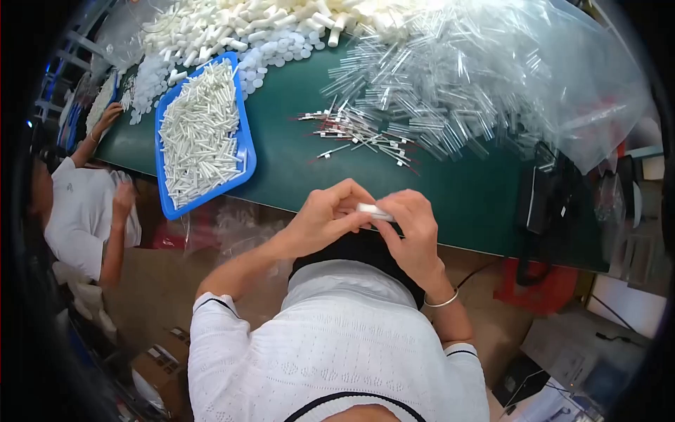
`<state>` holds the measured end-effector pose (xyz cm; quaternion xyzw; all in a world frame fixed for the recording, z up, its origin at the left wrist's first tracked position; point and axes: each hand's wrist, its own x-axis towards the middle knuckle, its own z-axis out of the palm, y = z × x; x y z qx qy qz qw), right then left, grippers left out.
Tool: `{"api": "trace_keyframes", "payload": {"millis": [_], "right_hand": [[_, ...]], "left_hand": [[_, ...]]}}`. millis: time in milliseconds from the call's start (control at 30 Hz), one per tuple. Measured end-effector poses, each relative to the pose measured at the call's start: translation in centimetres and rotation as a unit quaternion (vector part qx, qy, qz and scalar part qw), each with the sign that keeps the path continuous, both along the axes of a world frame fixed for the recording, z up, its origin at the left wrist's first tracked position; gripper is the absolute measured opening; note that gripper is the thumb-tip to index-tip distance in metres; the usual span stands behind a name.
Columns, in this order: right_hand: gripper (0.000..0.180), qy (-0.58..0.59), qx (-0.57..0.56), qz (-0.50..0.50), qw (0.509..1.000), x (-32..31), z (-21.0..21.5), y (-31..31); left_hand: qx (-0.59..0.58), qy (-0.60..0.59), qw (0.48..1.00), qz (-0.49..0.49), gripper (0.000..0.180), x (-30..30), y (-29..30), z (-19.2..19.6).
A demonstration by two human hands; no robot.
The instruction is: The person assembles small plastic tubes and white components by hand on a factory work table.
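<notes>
Head view. A clear plastic bag (pixel 562 91) lies slumped over the far right of the green table (pixel 295 169), spilling a heap of clear tubes (pixel 450 77) toward the middle. Just in front of that heap sits a small scatter of thin tubes with red and white ends (pixel 365 137). A blue tray (pixel 242 151), oblong and slanted, holds white sticks (pixel 200 133) packed roughly along its length. Behind it, at the table's far edge, lie white caps (pixel 281 53) and a pile of thicker white pieces (pixel 239 24). A black device (pixel 545 193) stands at the right end of the table.

The near table edge runs from lower left to right, just beyond both hands. Bare green surface lies between the tray and the scattered tubes, and between the tubes and the near edge.

The left hand (pixel 323 214) and right hand (pixel 415 228) meet over the near edge, fingers curled. Together they pinch a small white stick (pixel 373 210), its long axis lying nearly level, left to right, tipping slightly down to the right. The right wrist wears a thin bangle (pixel 441 302).

At far left another person (pixel 84 211) in white sits at the same table.
</notes>
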<state>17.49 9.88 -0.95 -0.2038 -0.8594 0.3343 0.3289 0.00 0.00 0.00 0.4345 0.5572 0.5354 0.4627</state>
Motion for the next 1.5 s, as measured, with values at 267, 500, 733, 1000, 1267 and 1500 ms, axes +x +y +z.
{"api": "trace_keyframes", "payload": {"millis": [267, 500, 733, 1000, 1267, 1500], "right_hand": [[0.028, 0.017, 0.027, -0.021, 0.999, 0.1, 0.1, -0.1], [0.025, 0.015, -0.083, -0.035, 0.996, 1.0, 0.6, -0.1], [0.029, 0.079, -0.160, -0.017, 0.984, 1.6, 1.9, 1.5], [0.029, -0.003, -0.117, 0.010, 0.993, 3.2, 1.7, 0.4], [0.025, -0.054, -0.061, 0.065, 0.995, 3.0, 2.4, -0.7], [0.012, -0.021, -0.393, 0.139, 0.909, 4.5, 0.9, -1.1]], "left_hand": [[0.043, 0.547, 0.822, 0.152, 0.017, -12.3, 11.6, -0.8], [0.017, 0.599, 0.787, 0.146, 0.020, -13.8, 12.2, -1.6], [-0.008, 0.026, 0.994, -0.106, 0.027, -4.3, 2.8, 2.3], [-0.046, 0.001, 0.986, -0.159, 0.028, 0.1, 0.5, 0.6], [-0.045, 0.169, 0.970, -0.170, 0.027, 1.1, -0.6, 0.8], [-0.099, 0.064, 0.968, -0.222, 0.032, 1.9, -1.4, -0.2]]}}
